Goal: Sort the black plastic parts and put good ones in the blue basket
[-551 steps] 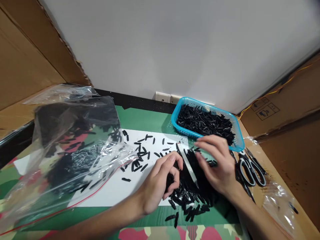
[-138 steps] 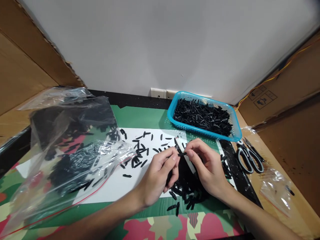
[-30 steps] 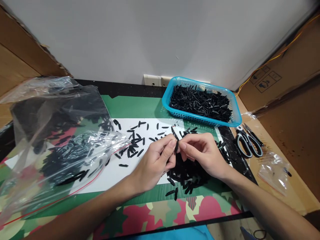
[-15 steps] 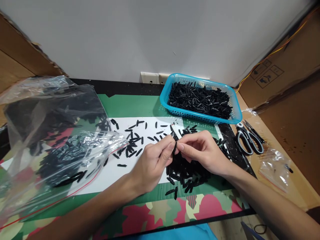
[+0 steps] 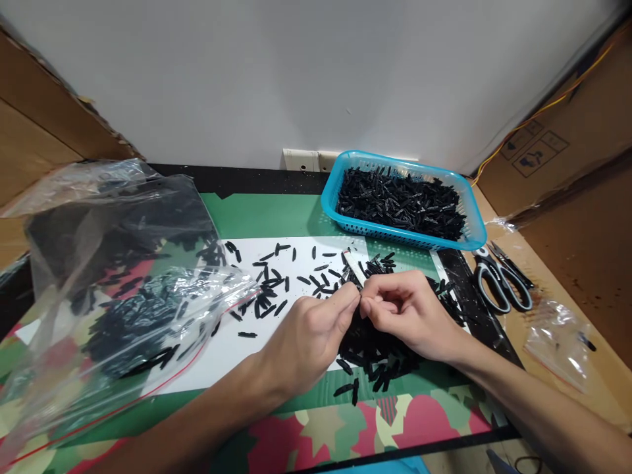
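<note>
My left hand [image 5: 320, 329] is closed in a pinch, its thumb and forefinger meeting the fingertips of my right hand [image 5: 409, 313]. Between the fingertips is a small black strip, mostly hidden now but visible half a second ago. My right hand pinches too, its other fingers curled. Under and behind both hands lies a pile of black strips [image 5: 380, 345] on the green mat. Just beyond the fingertips a slim white stick-like tool [image 5: 354, 267] rests on the pile. More black strips [image 5: 269, 289] are scattered over a white sheet [image 5: 227, 359] to the left.
A blue basket [image 5: 409, 238] full of black strips stands against the wall. At left lies a clear zip bag [image 5: 133, 316] with black pieces. On the right are scissors [image 5: 498, 283], a small clear bag [image 5: 557, 342] and a cardboard box [image 5: 567, 178].
The whole view has shifted slightly, so things sit lower and further right. My fingertips have drawn together, covering the black strip that showed between them.
</note>
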`<state>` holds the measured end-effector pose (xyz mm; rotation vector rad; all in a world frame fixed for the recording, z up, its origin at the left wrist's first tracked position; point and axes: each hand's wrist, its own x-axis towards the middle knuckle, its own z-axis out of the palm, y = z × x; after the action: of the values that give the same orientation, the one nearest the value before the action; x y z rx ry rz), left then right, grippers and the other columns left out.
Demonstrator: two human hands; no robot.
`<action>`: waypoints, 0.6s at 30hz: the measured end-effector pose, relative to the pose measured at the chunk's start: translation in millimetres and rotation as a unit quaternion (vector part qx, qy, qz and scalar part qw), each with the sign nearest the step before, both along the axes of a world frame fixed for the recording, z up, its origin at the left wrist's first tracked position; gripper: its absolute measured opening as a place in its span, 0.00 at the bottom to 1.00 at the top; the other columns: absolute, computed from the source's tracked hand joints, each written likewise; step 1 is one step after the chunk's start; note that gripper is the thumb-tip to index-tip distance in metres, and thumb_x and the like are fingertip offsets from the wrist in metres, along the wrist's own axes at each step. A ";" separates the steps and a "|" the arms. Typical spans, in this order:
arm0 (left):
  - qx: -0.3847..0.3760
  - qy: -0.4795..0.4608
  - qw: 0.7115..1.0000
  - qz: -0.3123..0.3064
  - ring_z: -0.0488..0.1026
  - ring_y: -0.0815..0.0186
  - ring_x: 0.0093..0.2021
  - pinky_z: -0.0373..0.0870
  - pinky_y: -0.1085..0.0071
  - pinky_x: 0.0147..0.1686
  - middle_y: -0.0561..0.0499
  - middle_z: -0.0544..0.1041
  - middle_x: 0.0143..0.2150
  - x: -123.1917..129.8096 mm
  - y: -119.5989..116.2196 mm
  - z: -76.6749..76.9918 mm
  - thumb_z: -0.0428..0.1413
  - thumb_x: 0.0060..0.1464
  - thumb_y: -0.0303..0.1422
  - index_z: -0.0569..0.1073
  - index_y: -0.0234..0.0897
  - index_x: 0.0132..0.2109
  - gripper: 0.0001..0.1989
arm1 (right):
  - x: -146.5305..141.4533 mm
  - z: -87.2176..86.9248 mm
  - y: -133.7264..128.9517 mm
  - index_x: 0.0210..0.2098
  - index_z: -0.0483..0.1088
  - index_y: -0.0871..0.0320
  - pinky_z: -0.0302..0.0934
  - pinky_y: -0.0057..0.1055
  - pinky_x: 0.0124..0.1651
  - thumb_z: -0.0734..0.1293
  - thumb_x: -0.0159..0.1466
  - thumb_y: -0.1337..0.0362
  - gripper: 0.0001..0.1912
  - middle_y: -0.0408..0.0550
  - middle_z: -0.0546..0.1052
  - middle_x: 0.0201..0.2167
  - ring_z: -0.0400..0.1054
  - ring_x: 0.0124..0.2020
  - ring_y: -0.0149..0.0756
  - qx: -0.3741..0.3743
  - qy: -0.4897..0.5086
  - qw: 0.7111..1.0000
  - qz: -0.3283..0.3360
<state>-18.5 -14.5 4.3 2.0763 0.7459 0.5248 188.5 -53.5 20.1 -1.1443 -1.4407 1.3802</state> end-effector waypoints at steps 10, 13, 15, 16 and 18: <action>0.192 0.011 0.981 0.028 0.58 0.69 0.20 0.51 0.70 0.24 0.61 0.56 0.24 2.9 0.9 -5.7 0.48 0.70 0.25 0.60 0.43 0.39 0.10 | -10.8 -6.1 -4.3 0.26 0.65 0.58 0.42 0.28 0.28 0.67 0.67 0.68 0.12 0.36 0.53 0.24 0.44 0.26 0.27 0.014 -0.005 0.999 -0.049; 0.223 0.017 0.974 0.036 0.58 0.69 0.19 0.52 0.71 0.23 0.61 0.57 0.23 3.8 -0.5 -6.2 0.48 0.69 0.24 0.60 0.43 0.38 0.10 | -13.1 -8.3 -5.7 0.27 0.67 0.58 0.41 0.28 0.27 0.67 0.68 0.66 0.13 0.36 0.53 0.23 0.43 0.26 0.27 0.015 -0.002 0.998 -0.058; 0.242 0.019 0.969 0.040 0.59 0.69 0.20 0.52 0.71 0.23 0.61 0.58 0.23 4.1 -1.1 -6.9 0.48 0.70 0.24 0.60 0.43 0.38 0.11 | -15.0 -9.7 -7.1 0.27 0.68 0.58 0.41 0.28 0.27 0.67 0.69 0.66 0.12 0.36 0.54 0.23 0.44 0.26 0.27 0.018 -0.006 0.997 -0.070; 0.252 0.016 0.967 0.041 0.60 0.69 0.20 0.53 0.70 0.23 0.61 0.60 0.23 4.2 -1.3 -7.3 0.48 0.70 0.24 0.60 0.43 0.38 0.11 | -15.9 -10.2 -7.8 0.27 0.69 0.59 0.41 0.28 0.27 0.67 0.69 0.66 0.12 0.36 0.54 0.23 0.44 0.26 0.27 0.019 -0.009 0.997 -0.073; 0.262 0.003 0.964 0.044 0.60 0.69 0.20 0.53 0.70 0.23 0.60 0.61 0.24 4.1 -1.6 -7.9 0.48 0.70 0.24 0.60 0.43 0.39 0.10 | -17.2 -10.9 -8.4 0.28 0.70 0.59 0.42 0.27 0.27 0.67 0.69 0.66 0.12 0.37 0.55 0.23 0.45 0.26 0.27 0.023 -0.008 0.997 -0.077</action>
<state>-14.3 -16.1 -3.6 2.5371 0.7624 0.8367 171.3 -61.9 9.2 -1.2137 -1.3595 1.2280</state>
